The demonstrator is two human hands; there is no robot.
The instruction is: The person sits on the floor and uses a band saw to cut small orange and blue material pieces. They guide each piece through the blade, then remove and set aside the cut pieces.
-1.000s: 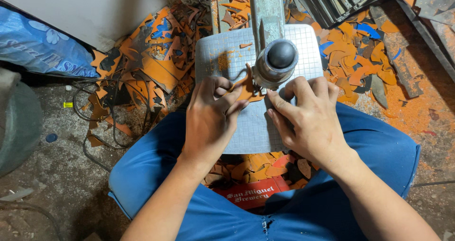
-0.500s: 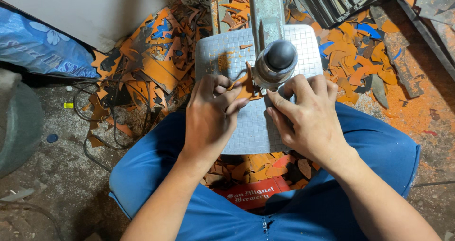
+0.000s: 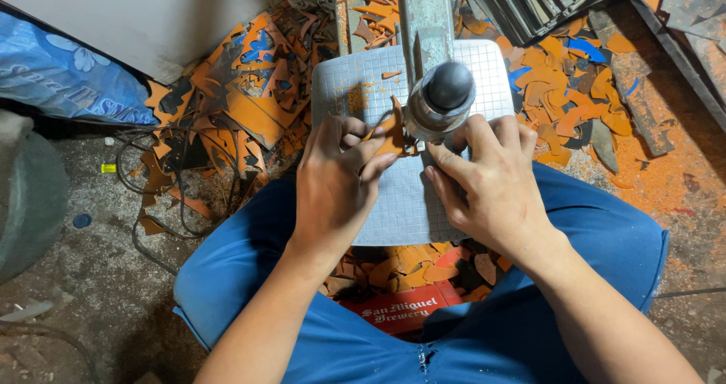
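Orange offcuts (image 3: 249,119) litter the floor around a gridded metal table (image 3: 401,202). Both hands pinch one orange piece (image 3: 392,133) at the machine head (image 3: 442,100): left hand (image 3: 336,180) fingers clamped on it, right hand (image 3: 491,184) fingertips pressed together at its near edge. Keep the piece flat and fingertips clear of the head.

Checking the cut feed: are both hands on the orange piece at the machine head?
Yes, the left hand and right hand pinch the orange piece beside the machine head.

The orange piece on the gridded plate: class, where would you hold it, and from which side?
Probably by the broad outer part of the orange piece, from the left, as the left hand does; its other end sits under the machine head.
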